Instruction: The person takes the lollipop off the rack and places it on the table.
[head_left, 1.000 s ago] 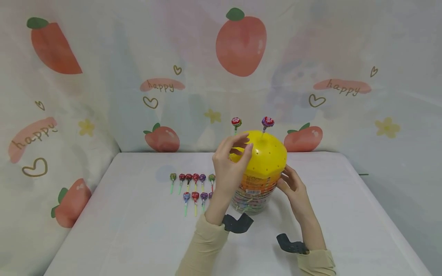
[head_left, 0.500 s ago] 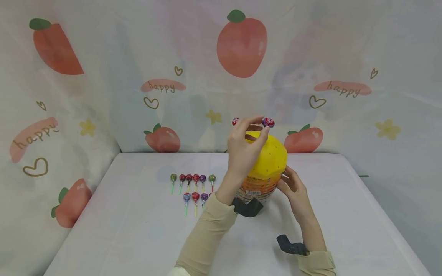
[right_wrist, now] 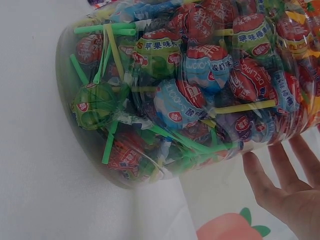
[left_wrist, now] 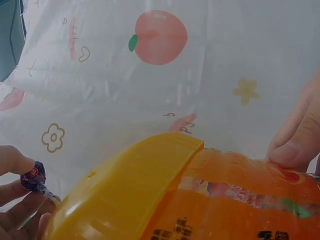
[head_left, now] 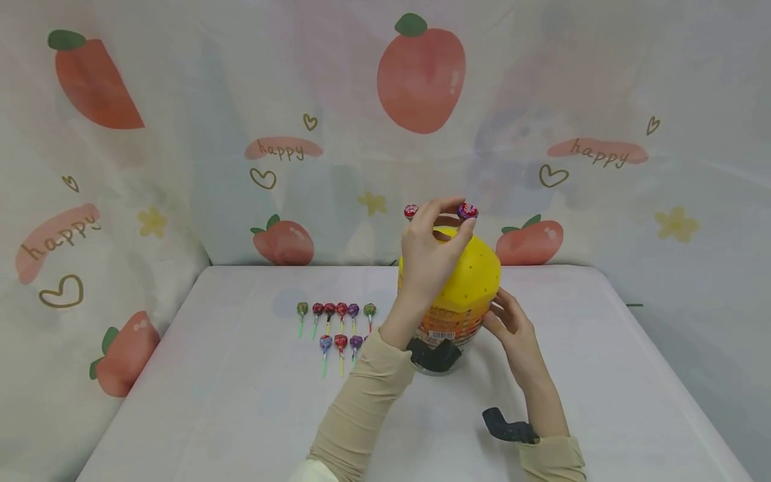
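A clear jar (head_left: 452, 321) with an orange label stands on the table, full of wrapped lollipops (right_wrist: 180, 102). Its domed yellow lid (head_left: 478, 274) has small holes. My left hand (head_left: 429, 254) reaches over the lid, thumb and fingers at the head of a purple-wrapped lollipop (left_wrist: 33, 176), which they pinch. That lollipop's stick meets the lid. Behind my left hand a red-topped lollipop (head_left: 410, 211) also stands up, its stick hidden. My right hand (head_left: 519, 338) holds the jar's right side; its thumb presses the label in the left wrist view.
Left of the jar, several lollipops lie in two rows, among them a green one (head_left: 302, 309) and a blue one (head_left: 325, 344). My left forearm covers part of the lower row. A printed cloth (head_left: 337, 80) hangs behind the white table (head_left: 211, 375).
My left hand has moved right and up across the lid, from beside it to the purple lollipop's head, and now pinches it. My right hand and the jar stay in place.
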Action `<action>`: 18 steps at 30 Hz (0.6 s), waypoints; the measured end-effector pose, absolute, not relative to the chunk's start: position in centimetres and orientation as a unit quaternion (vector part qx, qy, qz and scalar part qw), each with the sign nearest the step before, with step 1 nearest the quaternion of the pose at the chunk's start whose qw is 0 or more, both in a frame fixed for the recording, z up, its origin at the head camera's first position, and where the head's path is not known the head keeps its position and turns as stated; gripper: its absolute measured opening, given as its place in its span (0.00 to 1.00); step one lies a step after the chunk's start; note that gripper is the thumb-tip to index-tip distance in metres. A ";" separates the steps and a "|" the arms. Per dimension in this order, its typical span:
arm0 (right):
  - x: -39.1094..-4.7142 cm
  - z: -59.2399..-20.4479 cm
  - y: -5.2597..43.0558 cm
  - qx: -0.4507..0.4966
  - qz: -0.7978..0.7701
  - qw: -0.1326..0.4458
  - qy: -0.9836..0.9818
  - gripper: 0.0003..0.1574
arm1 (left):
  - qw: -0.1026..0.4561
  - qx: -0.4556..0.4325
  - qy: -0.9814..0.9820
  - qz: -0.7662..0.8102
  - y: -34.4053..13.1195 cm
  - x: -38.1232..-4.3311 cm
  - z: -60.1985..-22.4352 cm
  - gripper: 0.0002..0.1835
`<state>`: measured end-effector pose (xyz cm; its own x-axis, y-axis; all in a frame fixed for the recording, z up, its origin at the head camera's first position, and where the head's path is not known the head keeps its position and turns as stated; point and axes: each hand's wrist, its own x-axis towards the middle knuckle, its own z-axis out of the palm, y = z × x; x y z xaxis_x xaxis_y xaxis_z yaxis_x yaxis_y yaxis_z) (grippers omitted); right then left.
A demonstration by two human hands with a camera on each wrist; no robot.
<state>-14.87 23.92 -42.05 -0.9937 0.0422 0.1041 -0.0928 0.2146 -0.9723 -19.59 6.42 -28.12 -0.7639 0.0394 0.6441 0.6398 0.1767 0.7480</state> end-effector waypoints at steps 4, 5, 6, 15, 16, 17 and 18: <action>-14.8 -42.0 23.9 0.017 0.627 0.054 -0.777 0.35 | 0.249 -0.236 -0.724 -0.598 6.4 -19.6 -28.1 0.17; -14.8 -42.0 23.9 0.017 0.628 0.053 -0.777 0.35 | 0.249 -0.237 -0.725 -0.597 6.4 -19.6 -28.1 0.17; -14.8 -42.0 23.9 0.016 0.628 0.053 -0.777 0.35 | 0.250 -0.237 -0.725 -0.596 6.4 -19.6 -28.1 0.17; -14.8 -42.1 23.9 0.016 0.630 0.053 -0.775 0.35 | 0.264 -0.249 -0.720 -0.591 6.5 -19.6 -27.9 0.17; -14.8 -42.1 23.9 0.015 0.631 0.054 -0.774 0.35 | 0.267 -0.252 -0.719 -0.590 6.4 -19.6 -27.8 0.17; -14.8 -42.1 23.8 0.015 0.632 0.053 -0.773 0.35 | 0.270 -0.254 -0.717 -0.591 6.4 -19.5 -27.8 0.17; -14.8 -42.1 23.8 0.014 0.632 0.053 -0.773 0.35 | 0.272 -0.256 -0.715 -0.590 6.3 -19.3 -27.7 0.17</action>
<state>-14.84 23.84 -42.09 -0.9939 0.0462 0.1002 -0.0891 0.1997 -0.9758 -19.34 6.28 -27.69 -0.7203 0.0456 0.6921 0.6882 0.1718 0.7049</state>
